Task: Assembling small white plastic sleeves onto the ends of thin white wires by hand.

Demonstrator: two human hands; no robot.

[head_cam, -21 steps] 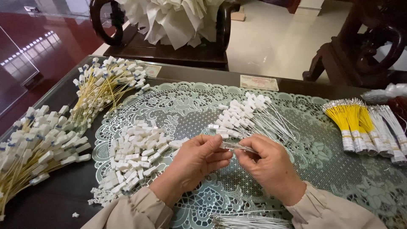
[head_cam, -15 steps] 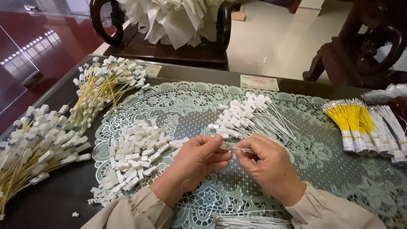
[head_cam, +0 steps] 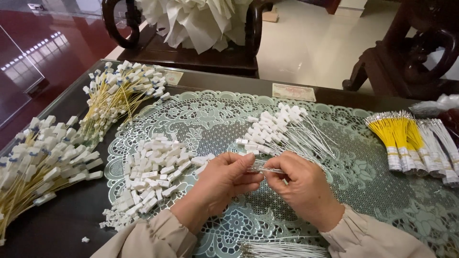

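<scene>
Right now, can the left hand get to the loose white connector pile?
Probably yes. The left hand is pinching thin wires together with the right hand, but the connector pile lies just beside it on the lace mat, with nothing between. It would likely need to let go first.

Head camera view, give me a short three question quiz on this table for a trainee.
1. True or false: both hands pinch one thin wire between them.
2. Which pile lies nearest the left hand? A) loose white connectors B) yellow wire bundle
3. What covers the table under the right hand?

Key: 1 true, the wire spans both hands' fingertips. 2 A. 3 a lace mat.
</scene>
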